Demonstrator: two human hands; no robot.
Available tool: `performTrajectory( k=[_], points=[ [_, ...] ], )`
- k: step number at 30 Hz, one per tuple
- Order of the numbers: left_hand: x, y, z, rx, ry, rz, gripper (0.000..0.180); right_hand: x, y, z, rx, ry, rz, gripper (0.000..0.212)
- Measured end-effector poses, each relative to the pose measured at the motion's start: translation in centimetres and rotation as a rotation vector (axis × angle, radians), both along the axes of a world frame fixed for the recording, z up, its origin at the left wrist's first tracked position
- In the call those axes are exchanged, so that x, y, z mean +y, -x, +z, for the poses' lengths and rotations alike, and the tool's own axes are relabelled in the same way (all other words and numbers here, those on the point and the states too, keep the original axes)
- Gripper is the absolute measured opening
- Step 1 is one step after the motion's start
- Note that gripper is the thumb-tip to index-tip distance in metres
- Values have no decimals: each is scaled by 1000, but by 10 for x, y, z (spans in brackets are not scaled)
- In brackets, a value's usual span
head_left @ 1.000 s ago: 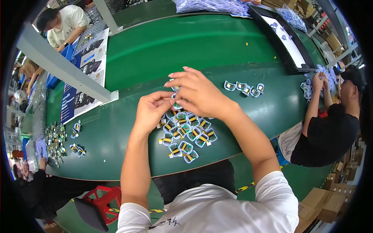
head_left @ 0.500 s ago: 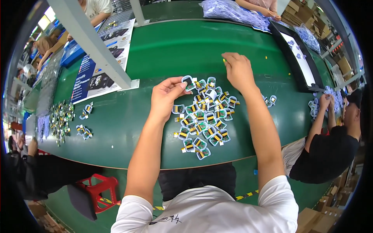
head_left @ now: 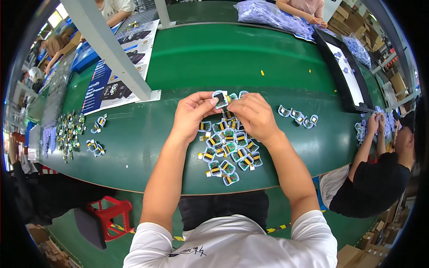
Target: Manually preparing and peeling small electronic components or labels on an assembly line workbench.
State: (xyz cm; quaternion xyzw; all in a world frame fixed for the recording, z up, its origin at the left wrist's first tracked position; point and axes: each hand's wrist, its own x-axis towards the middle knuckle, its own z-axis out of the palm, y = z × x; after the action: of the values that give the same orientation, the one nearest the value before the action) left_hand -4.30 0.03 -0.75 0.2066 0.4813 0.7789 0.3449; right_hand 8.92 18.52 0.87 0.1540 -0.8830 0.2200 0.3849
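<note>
Between the thumb and fingers of my left hand (head_left: 195, 112) is a small pale-blue plastic casing (head_left: 220, 100) with a dark screen in it. My right hand (head_left: 255, 115) meets its right edge with pinched fingertips; what they grip is hidden. Below both hands spreads a pile of similar casings (head_left: 229, 147), with green circuit boards, dark screens and yellow strips. My right hand covers part of that pile. Several more casings (head_left: 296, 115) lie in a short row right of my right hand.
Loose circuit boards (head_left: 69, 136) are heaped at the left, beside a few casings (head_left: 94, 147). A grey metal post (head_left: 111, 53) stands on a printed sheet. Yellow bits (head_left: 262, 72) lie on the green belt. A black tray (head_left: 344, 73) is at the right, near a co-worker (head_left: 380, 174).
My right hand has come back from over the green belt to the casing in my left hand. A yellow bit now lies on the belt where that hand was.
</note>
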Motion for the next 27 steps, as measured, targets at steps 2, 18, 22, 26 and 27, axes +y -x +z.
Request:
performTrajectory(
  k=[2, 18, 22, 26, 27],
  points=[
    [0, 0, -1, -23, 18, -17, 25, -2, 0, 0, 18, 31, -4, 26],
    [1, -10, 1, 367, 173, 9, 24, -21, -14, 8, -250, 352, -34, 17],
    [5, -14, 5, 344, 167, -59, 26, -18, -12, -3, -314, 604, -77, 15],
    [1, -8, 6, 301, 156, -121, 28, -16, -13, 1, -281, 463, -142, 14],
    [0, -7, 6, 300, 156, -119, 28, -17, -13, 4, -282, 463, -141, 14]
  ],
)
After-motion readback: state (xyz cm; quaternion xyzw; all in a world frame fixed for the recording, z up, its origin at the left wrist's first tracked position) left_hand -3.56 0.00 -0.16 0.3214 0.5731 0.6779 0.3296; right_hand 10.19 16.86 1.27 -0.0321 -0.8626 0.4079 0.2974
